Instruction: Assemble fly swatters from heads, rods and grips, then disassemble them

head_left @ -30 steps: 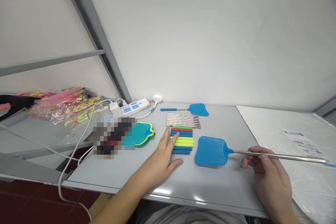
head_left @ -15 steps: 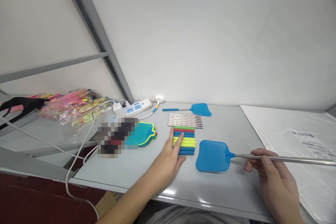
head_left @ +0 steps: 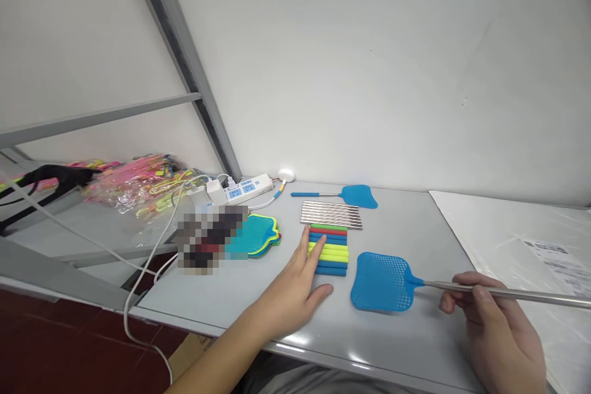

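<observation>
My left hand (head_left: pixel 298 286) lies with fingers stretched over the left ends of a row of coloured foam grips (head_left: pixel 330 252) in green, red, blue and yellow. My right hand (head_left: pixel 498 326) is closed round the metal rod of a blue fly swatter (head_left: pixel 385 283); its mesh head points left, over the tabletop, and the rod runs out of view at the right. Behind the grips lies a row of shiny metal rods (head_left: pixel 331 214). Farther back rests another blue fly swatter (head_left: pixel 359 196) with a blue grip on its handle. Left of my left hand is a stack of swatter heads (head_left: pixel 258 235), teal on top.
A white power strip (head_left: pixel 249 189) with plugs and cables stands at the back left. Plastic-wrapped colourful items (head_left: pixel 143 184) lie beyond the grey metal frame (head_left: pixel 198 92). A white plastic-covered package (head_left: pixel 498 228) lies on the right. Part of the left side is pixelated.
The whole view has shifted slightly, moving things right in the picture. My left thumb has spread a little away from the grips. My right hand still holds the swatter.
</observation>
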Demonstrator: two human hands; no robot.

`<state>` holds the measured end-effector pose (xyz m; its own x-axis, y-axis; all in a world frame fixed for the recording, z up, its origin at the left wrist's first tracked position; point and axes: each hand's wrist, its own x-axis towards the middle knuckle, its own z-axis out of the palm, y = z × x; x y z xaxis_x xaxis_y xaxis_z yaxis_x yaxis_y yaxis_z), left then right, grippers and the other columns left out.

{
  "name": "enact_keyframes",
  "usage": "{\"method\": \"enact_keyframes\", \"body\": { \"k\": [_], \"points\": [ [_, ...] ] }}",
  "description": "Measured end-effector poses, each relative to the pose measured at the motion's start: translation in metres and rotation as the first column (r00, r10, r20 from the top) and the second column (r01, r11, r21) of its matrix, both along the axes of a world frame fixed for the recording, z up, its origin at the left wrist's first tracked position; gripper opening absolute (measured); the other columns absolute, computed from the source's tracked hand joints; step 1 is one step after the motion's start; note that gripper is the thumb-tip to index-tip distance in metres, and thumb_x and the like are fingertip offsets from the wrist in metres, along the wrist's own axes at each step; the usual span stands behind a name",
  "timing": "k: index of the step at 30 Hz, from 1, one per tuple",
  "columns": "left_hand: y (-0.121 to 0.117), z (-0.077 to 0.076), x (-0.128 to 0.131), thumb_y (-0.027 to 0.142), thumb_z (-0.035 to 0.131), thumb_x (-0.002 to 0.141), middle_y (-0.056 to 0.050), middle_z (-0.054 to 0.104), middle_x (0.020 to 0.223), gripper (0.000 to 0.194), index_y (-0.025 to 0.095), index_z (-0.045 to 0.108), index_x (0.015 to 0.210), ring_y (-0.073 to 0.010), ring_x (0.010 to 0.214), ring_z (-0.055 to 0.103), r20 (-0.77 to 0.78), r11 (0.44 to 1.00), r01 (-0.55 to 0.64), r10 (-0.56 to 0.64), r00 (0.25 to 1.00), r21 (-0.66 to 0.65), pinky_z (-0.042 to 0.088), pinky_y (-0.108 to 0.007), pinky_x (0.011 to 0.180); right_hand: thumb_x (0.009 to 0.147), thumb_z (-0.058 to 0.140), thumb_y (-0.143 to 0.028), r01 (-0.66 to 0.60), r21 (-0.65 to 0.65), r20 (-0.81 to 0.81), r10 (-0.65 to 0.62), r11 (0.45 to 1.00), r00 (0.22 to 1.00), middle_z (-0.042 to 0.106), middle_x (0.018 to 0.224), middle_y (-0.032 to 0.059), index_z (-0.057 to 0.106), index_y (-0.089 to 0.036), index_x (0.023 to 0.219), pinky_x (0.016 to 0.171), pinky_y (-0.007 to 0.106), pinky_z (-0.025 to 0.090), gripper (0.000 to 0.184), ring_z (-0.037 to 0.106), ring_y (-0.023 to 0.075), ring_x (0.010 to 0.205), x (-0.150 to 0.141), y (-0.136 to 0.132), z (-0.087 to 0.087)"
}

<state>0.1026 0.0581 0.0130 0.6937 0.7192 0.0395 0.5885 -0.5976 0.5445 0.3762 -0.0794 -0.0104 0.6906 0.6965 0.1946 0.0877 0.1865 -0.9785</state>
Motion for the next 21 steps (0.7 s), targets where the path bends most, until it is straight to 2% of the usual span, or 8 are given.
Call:
{"method": "enact_keyframes", "body": {
  "k": [3,6,11,14,17,19,21],
  "points": [
    [-0.001,0.003,-0.001,0.038,0.051,0.095,-0.01,-0.012,0.162,0.077,0.028,0.004,0.156,-0.0267,0.149,0.005,0.03,1.0,-0.004,0.004,1.0,-0.009,0.024,-0.046,0.118,0.089,0.056,-0.042,0.015,-0.017,-0.022,-0.016,1.0,1.0,0.058,0.065,0.0004,0.062,-0.025,0.097,0.073,0.037,0.043,0.02,0.056,0.0204,0.068,0.0,0.001,0.0],
    [-0.001,0.007,-0.003,0.037,0.05,0.096,-0.009,-0.007,0.163,0.072,0.027,0.01,0.155,-0.0253,0.149,0.008,0.053,1.0,0.007,-0.008,0.999,0.014,0.025,-0.045,0.118,0.087,0.057,-0.041,0.039,-0.008,-0.065,-0.04,0.999,0.997,0.058,0.065,0.0004,0.063,-0.025,0.096,0.071,0.039,0.043,0.019,0.056,0.0213,0.066,0.006,0.001,-0.008],
    [-0.003,0.017,-0.005,0.038,0.047,0.097,-0.008,0.02,0.161,0.058,0.026,0.027,0.15,-0.0246,0.146,0.023,0.15,0.993,0.083,-0.095,0.984,0.084,0.029,-0.044,0.117,0.082,0.061,-0.043,0.103,0.019,-0.229,-0.096,0.994,0.969,0.056,0.065,-0.0016,0.063,-0.025,0.09,0.054,0.033,0.045,0.02,0.054,0.0166,0.053,0.019,0.002,-0.023],
    [-0.004,0.02,-0.005,0.044,0.048,0.096,-0.01,0.038,0.153,0.055,0.025,0.034,0.146,-0.0254,0.139,0.037,0.275,0.974,0.177,-0.21,0.938,0.139,0.031,-0.044,0.114,0.081,0.066,-0.046,0.011,-0.048,-0.324,-0.026,0.999,0.946,0.057,0.065,-0.0014,0.063,-0.024,0.091,0.053,0.029,0.048,0.025,0.055,0.0151,0.054,0.01,0.01,-0.017],
    [-0.006,0.016,-0.006,0.052,0.055,0.09,-0.011,0.056,0.135,0.058,0.023,0.041,0.139,-0.0263,0.123,0.051,0.439,0.958,0.232,-0.285,0.852,0.171,0.039,-0.042,0.107,0.076,0.071,-0.049,-0.131,-0.128,-0.344,0.08,0.983,0.936,0.059,0.064,0.0002,0.063,-0.022,0.085,0.055,0.025,0.048,0.03,0.056,0.0149,0.057,-0.01,0.021,0.0],
    [-0.007,0.01,-0.007,0.046,0.055,0.092,-0.01,0.064,0.12,0.046,0.022,0.048,0.13,-0.024,0.109,0.059,0.522,0.982,0.135,-0.184,0.833,0.13,0.045,-0.038,0.098,0.075,0.071,-0.052,-0.246,-0.149,-0.333,0.186,0.958,0.925,0.058,0.061,0.0004,0.061,-0.021,0.079,0.054,0.025,0.047,0.032,0.054,0.0147,0.056,-0.027,0.029,0.014],
    [-0.007,0.004,-0.009,0.039,0.05,0.096,-0.008,0.067,0.105,0.028,0.021,0.054,0.117,-0.0206,0.094,0.063,0.583,1.0,-0.015,0.002,0.813,0.018,0.049,-0.034,0.087,0.076,0.071,-0.052,-0.361,-0.147,-0.338,0.297,0.921,0.893,0.057,0.06,-0.0005,0.057,-0.021,0.074,0.055,0.024,0.045,0.033,0.051,0.0136,0.055,-0.044,0.036,0.027]
  ]
}}
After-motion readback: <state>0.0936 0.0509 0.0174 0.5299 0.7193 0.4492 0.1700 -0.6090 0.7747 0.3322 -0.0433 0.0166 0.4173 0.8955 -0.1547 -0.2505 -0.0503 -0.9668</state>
